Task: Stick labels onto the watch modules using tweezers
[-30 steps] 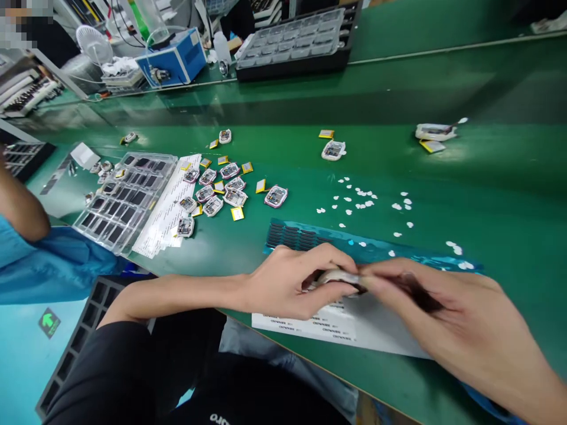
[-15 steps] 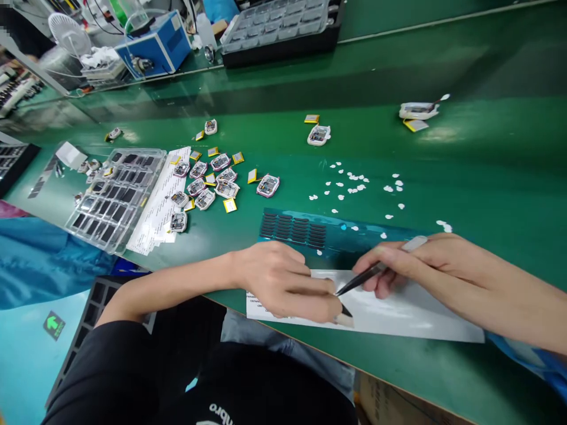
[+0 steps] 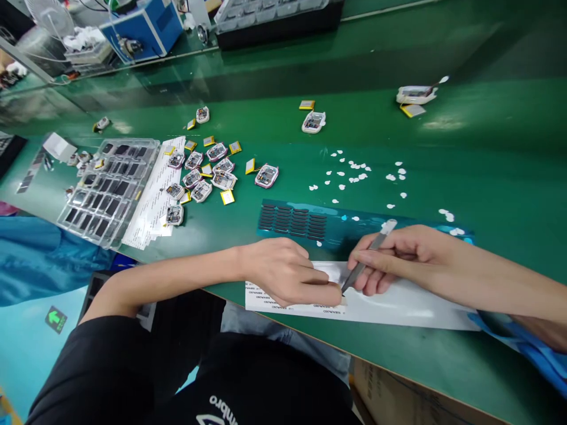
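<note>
My left hand (image 3: 287, 271) lies flat on a white label sheet (image 3: 398, 307) at the table's near edge, its forefinger stretched out along the sheet. My right hand (image 3: 398, 257) grips a pair of tweezers (image 3: 367, 254) like a pen. The tweezer tip meets the sheet right at my left fingertip. Behind both hands lies a blue strip (image 3: 310, 221) with rows of small black pads.
Several small pink-rimmed devices (image 3: 208, 177) and yellow squares lie at left centre beside a clear compartment tray (image 3: 108, 189). White peeled bits (image 3: 354, 174) dot the green table. Two more devices sit further back (image 3: 313, 122) (image 3: 415, 94). A blue box (image 3: 142, 29) stands at the far edge.
A second ago both hands held a small object together. Now the left hand is pressed on the white sheet and the right hand has brought the tweezer tip to it. The view tilted down.
</note>
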The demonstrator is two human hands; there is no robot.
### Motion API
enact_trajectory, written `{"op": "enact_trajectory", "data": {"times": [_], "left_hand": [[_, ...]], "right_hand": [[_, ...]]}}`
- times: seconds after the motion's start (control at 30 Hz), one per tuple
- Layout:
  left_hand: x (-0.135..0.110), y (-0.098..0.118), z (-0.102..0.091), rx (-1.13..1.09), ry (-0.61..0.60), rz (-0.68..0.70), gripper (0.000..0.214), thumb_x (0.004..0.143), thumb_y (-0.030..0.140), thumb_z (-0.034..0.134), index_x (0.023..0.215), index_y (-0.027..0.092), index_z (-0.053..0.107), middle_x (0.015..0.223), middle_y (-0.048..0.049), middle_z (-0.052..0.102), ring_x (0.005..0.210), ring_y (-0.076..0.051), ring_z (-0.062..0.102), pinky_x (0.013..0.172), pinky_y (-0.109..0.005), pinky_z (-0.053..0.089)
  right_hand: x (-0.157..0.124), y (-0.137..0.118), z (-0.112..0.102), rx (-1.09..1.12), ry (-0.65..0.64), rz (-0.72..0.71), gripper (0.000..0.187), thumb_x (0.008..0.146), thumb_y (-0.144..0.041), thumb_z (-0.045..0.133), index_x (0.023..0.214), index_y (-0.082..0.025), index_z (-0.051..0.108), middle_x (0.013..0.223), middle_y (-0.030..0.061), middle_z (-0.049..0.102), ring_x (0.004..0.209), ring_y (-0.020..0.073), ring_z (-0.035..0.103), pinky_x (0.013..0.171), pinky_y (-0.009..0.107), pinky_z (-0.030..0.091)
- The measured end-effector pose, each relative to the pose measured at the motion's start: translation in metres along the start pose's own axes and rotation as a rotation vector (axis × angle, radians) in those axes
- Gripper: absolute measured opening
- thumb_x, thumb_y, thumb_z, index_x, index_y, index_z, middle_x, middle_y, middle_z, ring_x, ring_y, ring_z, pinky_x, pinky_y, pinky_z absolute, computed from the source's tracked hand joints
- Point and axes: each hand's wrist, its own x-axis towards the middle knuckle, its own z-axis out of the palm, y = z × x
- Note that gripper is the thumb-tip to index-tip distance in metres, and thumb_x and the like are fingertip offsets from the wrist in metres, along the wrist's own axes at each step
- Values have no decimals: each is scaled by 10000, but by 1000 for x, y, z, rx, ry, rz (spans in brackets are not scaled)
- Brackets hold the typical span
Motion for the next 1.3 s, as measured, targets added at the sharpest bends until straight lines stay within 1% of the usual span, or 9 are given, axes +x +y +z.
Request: {"op": "enact_trajectory", "data": {"times": [0.23, 0.4, 0.5, 0.63, 0.7, 0.8, 0.93, 1.17, 1.3], "left_hand": [[-1, 0, 2, 36, -67, 13, 347, 1042, 211, 433, 921, 264, 753, 834, -8, 763, 607, -101, 602, 497, -295, 316], [-2, -1, 7, -19, 65, 34, 280, 1035, 206, 490, 893, 269, 723, 781, 9, 734, 569, -88, 567, 489, -281, 317], [-5, 0, 8, -148, 223, -64, 214, 1060, 280, 516, 957, 242, 700, 754, 10, 717, 566, -97, 576, 509, -278, 352], [-4, 7, -9, -514, 430, -420, 255, 1066, 405, 575, 1054, 176, 688, 796, -4, 739, 563, -75, 545, 556, -221, 425], [-1, 12, -23, -714, 436, -572, 234, 1029, 390, 635, 1051, 166, 697, 798, 0, 736, 553, -62, 514, 553, -204, 425], [3, 19, -37, -931, 349, -659, 189, 1005, 319, 638, 1080, 158, 701, 831, -13, 742, 558, -58, 493, 539, -195, 417], [4, 23, -36, -1091, 244, -625, 264, 965, 280, 667, 1191, 145, 668, 871, -32, 723, 595, -77, 536, 534, -202, 438], [6, 23, -26, -1239, 356, -583, 316, 917, 252, 740, 1198, 135, 657, 843, -9, 672, 652, -98, 577, 587, -223, 508], [7, 24, -29, -1265, 328, -598, 364, 921, 241, 724, 1239, 89, 633, 824, 1, 626, 643, -89, 535, 550, -211, 483]], "right_hand": [[3, 0, 1, 101, -8, 56, 570, 826, -803, 698, 763, -244, 789, 752, 78, 787, 663, 186, 753, 648, 274, 635], [2, -6, -5, 119, 116, 67, 681, 781, -887, 664, 708, -215, 746, 663, 103, 746, 585, 205, 727, 563, 296, 613], [-4, -10, -4, 146, 361, 5, 657, 786, -879, 679, 731, -227, 728, 679, 79, 735, 614, 189, 724, 574, 292, 612], [-17, -20, 6, 195, 818, -225, 571, 727, -797, 816, 647, -242, 715, 670, 52, 668, 557, 177, 665, 505, 314, 568], [-21, -24, 14, 190, 900, -269, 537, 748, -765, 826, 642, -250, 716, 693, 59, 671, 564, 196, 676, 524, 354, 584], [-23, -28, 27, 164, 911, -249, 495, 831, -739, 770, 694, -266, 719, 710, 60, 688, 598, 224, 714, 594, 405, 629], [-22, -28, 42, 82, 913, -201, 527, 888, -769, 678, 738, -266, 729, 736, 73, 721, 655, 254, 751, 650, 433, 664], [-21, -16, 47, 11, 934, -209, 476, 955, -703, 632, 741, -291, 737, 782, 68, 754, 708, 245, 760, 724, 442, 633], [-19, -13, 45, -22, 948, -186, 492, 936, -742, 627, 736, -305, 735, 788, 65, 770, 725, 253, 757, 756, 474, 603]]}}
